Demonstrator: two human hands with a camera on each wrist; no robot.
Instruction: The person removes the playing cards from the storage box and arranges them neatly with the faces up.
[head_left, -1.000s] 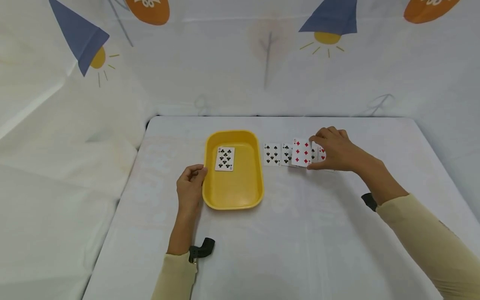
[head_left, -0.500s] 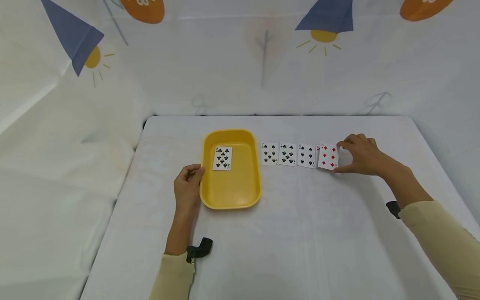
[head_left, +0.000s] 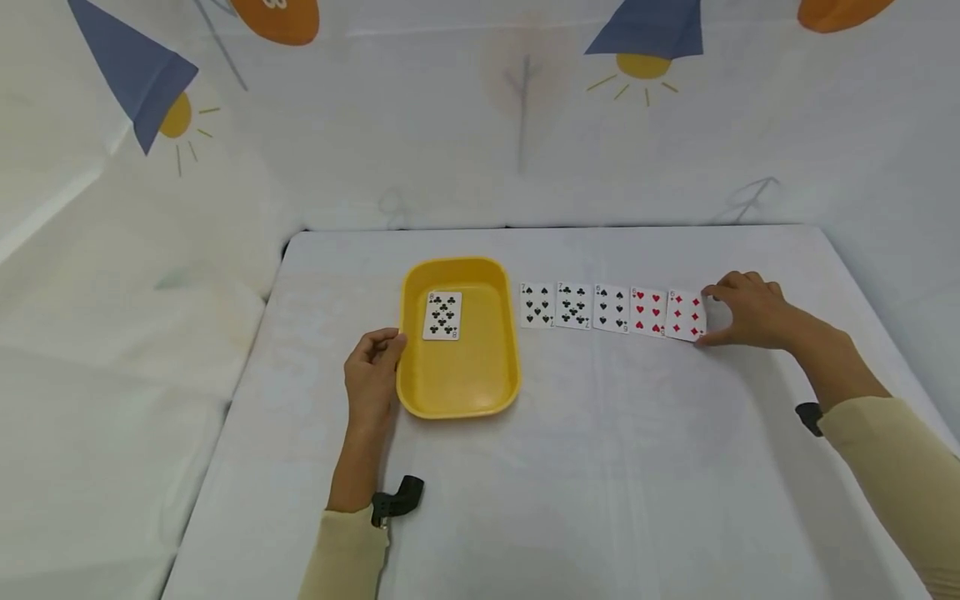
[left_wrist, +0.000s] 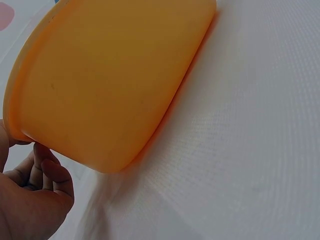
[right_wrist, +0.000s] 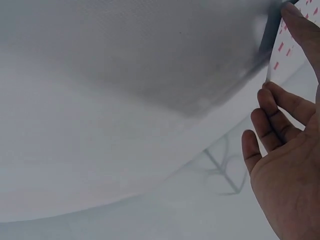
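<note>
At the right end of a row of playing cards, my right hand [head_left: 761, 315] pinches the six of diamonds [head_left: 685, 315] between thumb and fingertips, by its top and bottom right corners. The right wrist view shows that card [right_wrist: 283, 52] tilted at the fingertips. To its left lie the six of hearts [head_left: 648, 312], six of spades [head_left: 611, 308], seven of clubs [head_left: 573, 306] and seven of spades [head_left: 537, 305], all face up. My left hand [head_left: 371, 375] grips the left rim of a yellow tray [head_left: 459, 392], thumb above and fingers curled below. Inside lies the eight of clubs [head_left: 442, 315].
A white cloth covers the table [head_left: 570, 492], whose back edge meets a printed white curtain [head_left: 420, 117]. More white fabric [head_left: 112, 375] hangs along the left side. The card row begins just right of the tray.
My right hand has carried the six of diamonds rightward along the row, uncovering the six of spades and then the six of hearts. My left hand keeps its grip on the tray.
</note>
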